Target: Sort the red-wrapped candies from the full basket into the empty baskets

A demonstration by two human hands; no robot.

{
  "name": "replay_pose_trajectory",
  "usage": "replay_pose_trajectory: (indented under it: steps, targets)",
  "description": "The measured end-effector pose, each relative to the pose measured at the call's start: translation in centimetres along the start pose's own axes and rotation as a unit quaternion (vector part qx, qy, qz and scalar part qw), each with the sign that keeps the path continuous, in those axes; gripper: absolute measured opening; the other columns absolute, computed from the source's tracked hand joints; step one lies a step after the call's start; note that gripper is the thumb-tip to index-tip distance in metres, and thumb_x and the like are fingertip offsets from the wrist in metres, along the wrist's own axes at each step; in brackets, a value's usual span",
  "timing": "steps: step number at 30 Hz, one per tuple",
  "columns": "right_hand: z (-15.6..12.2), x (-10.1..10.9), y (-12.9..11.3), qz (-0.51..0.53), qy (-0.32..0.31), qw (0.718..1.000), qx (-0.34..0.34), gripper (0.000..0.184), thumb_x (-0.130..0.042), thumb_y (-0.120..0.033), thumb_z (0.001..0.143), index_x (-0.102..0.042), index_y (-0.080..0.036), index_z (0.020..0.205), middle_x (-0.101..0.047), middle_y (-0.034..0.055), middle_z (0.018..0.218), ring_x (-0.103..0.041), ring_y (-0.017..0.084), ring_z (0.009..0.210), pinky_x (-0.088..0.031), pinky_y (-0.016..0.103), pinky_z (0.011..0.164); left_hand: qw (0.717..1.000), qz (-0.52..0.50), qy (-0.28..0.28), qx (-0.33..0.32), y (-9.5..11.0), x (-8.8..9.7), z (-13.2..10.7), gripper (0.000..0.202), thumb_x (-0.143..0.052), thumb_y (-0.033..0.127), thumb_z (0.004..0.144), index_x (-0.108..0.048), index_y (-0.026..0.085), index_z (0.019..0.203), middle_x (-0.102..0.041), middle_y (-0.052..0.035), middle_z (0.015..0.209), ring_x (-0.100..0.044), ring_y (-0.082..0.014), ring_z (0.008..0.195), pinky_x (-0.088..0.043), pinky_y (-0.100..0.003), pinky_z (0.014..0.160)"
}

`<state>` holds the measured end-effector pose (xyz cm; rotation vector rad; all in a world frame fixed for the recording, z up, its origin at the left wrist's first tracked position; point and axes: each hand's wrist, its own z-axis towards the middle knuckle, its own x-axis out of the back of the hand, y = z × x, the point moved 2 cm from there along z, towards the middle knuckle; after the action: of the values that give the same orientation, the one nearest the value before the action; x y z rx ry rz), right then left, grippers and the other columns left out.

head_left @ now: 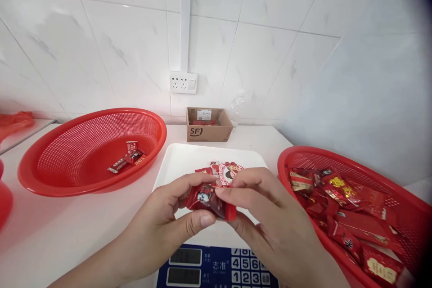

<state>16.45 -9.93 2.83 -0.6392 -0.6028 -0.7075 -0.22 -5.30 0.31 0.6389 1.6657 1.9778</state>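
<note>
My left hand [168, 220] and my right hand [270, 216] pinch a small red candy packet [206, 200] between thumbs and fingers, each at one end. They hold it just above the white tray [178, 157] of a scale. Several more red packets [224, 172] lie on that tray behind my fingers. The scale's blue panel [216, 270] with displays and number keys sits below my hands.
A red mesh basket [50, 175] at the left holds a few candy packets [130, 155]. Another red basket [398, 202] at the right is full of red packets. A small cardboard box [209, 131] stands by the tiled wall under a socket [183, 83]. Red plastic [15, 121] lies far left.
</note>
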Motion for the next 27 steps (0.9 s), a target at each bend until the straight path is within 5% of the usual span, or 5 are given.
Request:
replay_pose_trajectory:
  steps: [7, 14, 27]
  targets:
    - [-0.13, 0.30, 0.03, 0.064, -0.007, 0.993, -0.099, 0.025, -0.046, -0.027, 0.090, -0.045, -0.019, 0.067, -0.045, -0.0017, 0.064, -0.044, 0.010, 0.056, -0.037, 0.022, 0.049, 0.990, 0.132, -0.042, -0.023, 0.08, -0.11, 0.01, 0.020, -0.049, 0.033, 0.088, -0.061, 0.019, 0.095, -0.063, -0.0043, 0.084, -0.055, -0.0176, 0.077, -0.044, -0.026, 0.068]
    - [-0.27, 0.21, -0.03, 0.108, -0.048, 0.983, -0.140, 0.025, -0.042, -0.028, 0.092, -0.048, -0.019, 0.069, -0.048, -0.0005, 0.067, -0.045, 0.011, 0.060, -0.036, 0.024, 0.051, 0.991, 0.127, 0.011, -0.033, 0.12, 0.15, 0.03, 0.021, -0.050, 0.036, 0.087, -0.058, 0.017, 0.081, -0.058, -0.0024, 0.075, -0.052, -0.0152, 0.070, -0.043, -0.025, 0.064]
    - [-0.07, 0.39, -0.18, 0.180, -0.107, 0.967, -0.144, 0.032, -0.044, -0.033, 0.092, -0.055, -0.019, 0.065, -0.054, 0.0002, 0.066, -0.051, 0.012, 0.064, -0.040, 0.023, 0.055, 0.996, -0.089, -0.005, -0.003, -0.45, 0.59, -0.02, 0.020, -0.054, 0.032, 0.087, -0.058, 0.017, 0.073, -0.060, -0.0002, 0.072, -0.052, -0.0101, 0.066, -0.042, -0.020, 0.062]
